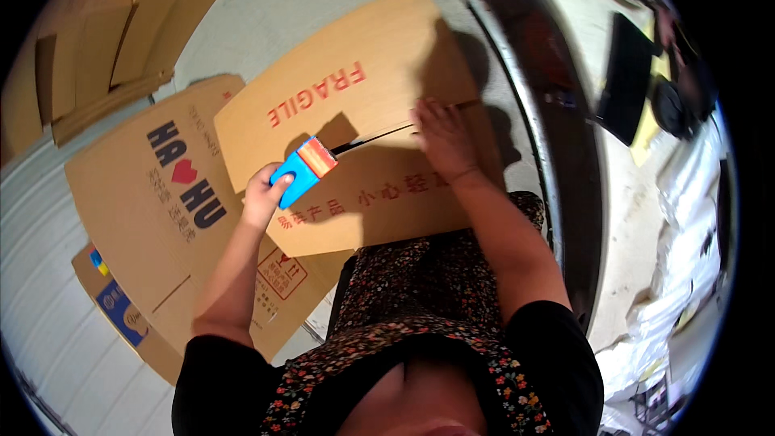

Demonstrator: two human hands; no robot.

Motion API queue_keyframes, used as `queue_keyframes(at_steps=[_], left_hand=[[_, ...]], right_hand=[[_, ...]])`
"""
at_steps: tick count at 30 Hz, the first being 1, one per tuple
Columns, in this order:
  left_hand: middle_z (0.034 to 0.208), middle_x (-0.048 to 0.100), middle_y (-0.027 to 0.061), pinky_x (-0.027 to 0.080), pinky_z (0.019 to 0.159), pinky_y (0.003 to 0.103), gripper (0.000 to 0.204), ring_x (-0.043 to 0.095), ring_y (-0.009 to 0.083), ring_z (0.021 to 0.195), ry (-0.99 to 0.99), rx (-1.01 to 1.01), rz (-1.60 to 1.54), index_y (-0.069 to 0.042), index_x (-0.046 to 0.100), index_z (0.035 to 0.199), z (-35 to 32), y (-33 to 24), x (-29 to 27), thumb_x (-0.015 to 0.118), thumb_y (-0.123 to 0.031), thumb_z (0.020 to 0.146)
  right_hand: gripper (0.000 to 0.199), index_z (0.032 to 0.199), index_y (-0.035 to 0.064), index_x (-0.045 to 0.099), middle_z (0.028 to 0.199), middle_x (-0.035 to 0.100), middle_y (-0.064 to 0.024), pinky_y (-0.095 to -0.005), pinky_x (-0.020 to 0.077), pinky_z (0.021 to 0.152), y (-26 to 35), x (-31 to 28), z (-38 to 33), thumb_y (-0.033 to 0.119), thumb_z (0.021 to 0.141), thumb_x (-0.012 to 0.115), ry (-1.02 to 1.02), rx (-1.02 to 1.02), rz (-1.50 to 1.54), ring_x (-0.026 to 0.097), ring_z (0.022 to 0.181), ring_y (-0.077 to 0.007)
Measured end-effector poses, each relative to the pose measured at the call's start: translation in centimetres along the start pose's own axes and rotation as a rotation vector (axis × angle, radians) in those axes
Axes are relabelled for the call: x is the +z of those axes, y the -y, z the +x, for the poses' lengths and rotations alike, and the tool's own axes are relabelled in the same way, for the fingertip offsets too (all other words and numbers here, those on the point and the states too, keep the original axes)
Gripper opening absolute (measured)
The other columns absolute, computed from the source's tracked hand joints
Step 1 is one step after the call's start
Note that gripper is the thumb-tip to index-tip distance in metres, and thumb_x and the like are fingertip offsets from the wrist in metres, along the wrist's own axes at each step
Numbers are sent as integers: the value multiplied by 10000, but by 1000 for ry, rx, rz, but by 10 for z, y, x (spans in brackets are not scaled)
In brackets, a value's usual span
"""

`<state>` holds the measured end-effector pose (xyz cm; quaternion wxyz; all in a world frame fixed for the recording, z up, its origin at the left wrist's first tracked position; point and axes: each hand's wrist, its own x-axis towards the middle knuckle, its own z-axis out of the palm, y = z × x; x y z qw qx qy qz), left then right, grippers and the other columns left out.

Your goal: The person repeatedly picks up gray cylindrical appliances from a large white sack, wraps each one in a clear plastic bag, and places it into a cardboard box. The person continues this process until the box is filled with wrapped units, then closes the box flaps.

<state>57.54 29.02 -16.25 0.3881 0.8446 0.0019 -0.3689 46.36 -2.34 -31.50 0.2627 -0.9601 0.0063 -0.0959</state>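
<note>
A brown cardboard box (367, 36) with red printing stands in front of me, its two top flaps folded in and a narrow dark gap between them. My left hand (262, 195) is closed round a blue tape dispenser (299, 181) with an orange-red front, held over the box's left part near the gap. Whether tape runs from it I cannot make out. On the right end of the flaps lies my right hand (440, 136), fingers stretched out across the seam, holding nothing.
Flattened cartons (129, 194) lean at the left, next to a pale corrugated surface (36, 226). More brown cartons (97, 24) stand at the upper left. Along the right runs a metal-edged frame (517, 89), then a pale tabletop (622, 226) with a black object (626, 77) and white plastic wrapping (686, 242).
</note>
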Motion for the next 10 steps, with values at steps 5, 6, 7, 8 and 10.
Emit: queue_keyframes(at_steps=[5,6,7,8,10], left_hand=[[845,635,68,479,728,287,306,602,159,797,-19,191,95,-17,626,989,17,95,-19,690,-228,778],[844,633,96,480,736,300,315,609,188,803,3,135,22,-14,633,963,17,81,-19,699,-247,762],[853,634,106,480,743,312,350,612,206,812,26,167,54,-13,630,974,21,88,-25,711,-271,752],[857,637,107,481,748,318,363,615,216,815,36,211,62,-15,630,978,16,86,-25,717,-280,745],[877,643,107,481,762,328,419,619,247,833,64,292,111,-24,631,1001,24,88,-33,730,-324,726]], right_hand=[[228,978,86,611,1061,543,-91,-438,333,996,35,-20,71,119,752,597,55,2,54,492,1066,-264],[218,953,82,612,1028,540,-108,-452,336,989,48,-14,106,102,736,605,41,-83,128,498,1040,-282],[208,928,78,612,994,537,-125,-465,340,982,58,9,147,85,720,613,17,-162,206,504,1014,-300],[344,1044,89,586,1037,540,-153,-468,340,986,59,55,183,106,704,637,-37,-297,65,476,1060,-332],[432,1202,-101,454,1228,433,-279,-540,312,965,49,169,256,146,850,400,361,-274,-595,400,1138,-387]])
